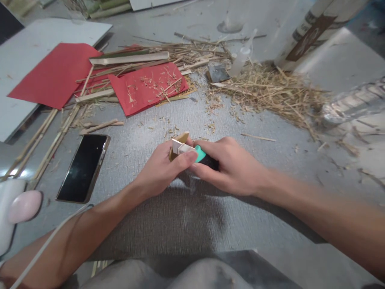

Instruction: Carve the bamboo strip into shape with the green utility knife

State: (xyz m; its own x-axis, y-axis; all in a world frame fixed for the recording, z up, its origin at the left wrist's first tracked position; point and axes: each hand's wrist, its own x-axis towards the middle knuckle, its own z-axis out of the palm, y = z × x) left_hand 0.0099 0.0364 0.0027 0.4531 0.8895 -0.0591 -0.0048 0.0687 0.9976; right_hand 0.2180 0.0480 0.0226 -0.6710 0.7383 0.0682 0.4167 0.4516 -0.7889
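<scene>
Hands [233,165] hold green-black cutter [200,154], flat tan piece [182,137].

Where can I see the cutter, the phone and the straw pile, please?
Cutter [199,153]: head view, on its green part.
Phone [83,168]: head view, on the middle of its dark screen.
Straw pile [272,92]: head view, near the middle of its top.

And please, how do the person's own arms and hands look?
The left hand and the right hand wear no gloves, and no ring or watch shows. No sleeve covers the visible forearms, which narrow toward the hands. A thin white cable passes in front of the left forearm.
</scene>
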